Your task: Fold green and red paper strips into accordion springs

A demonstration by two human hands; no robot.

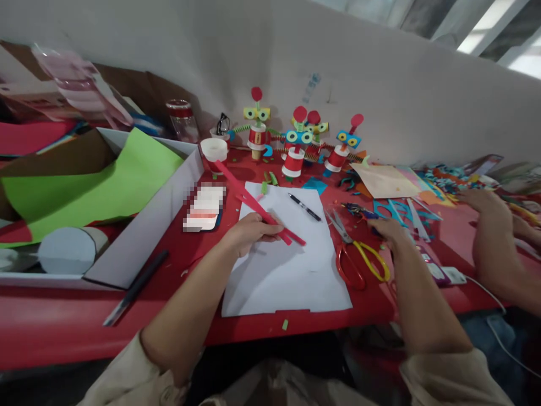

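Note:
My left hand [256,232] is closed around red paper strips [249,198], holding them above a white sheet of paper [287,282]. The strips cross and stick out past the fingers on both sides. Over on the right, my right hand [389,230] pinches the dark blue end of a small tool [359,211]; motion blur hides its exact kind. Just left of that hand lie scissors [350,239] with one red and one yellow handle, blades apart. A black pen [304,206] rests on the white sheet.
Paper-cup robot figures [292,160] stand along the wall. At left is a white box [146,231] with green paper [97,186]. A phone [205,207], partly blurred out, lies near a paper cup [214,151]. Another person's arm [492,242] reaches in at right, beside a white cable [486,290].

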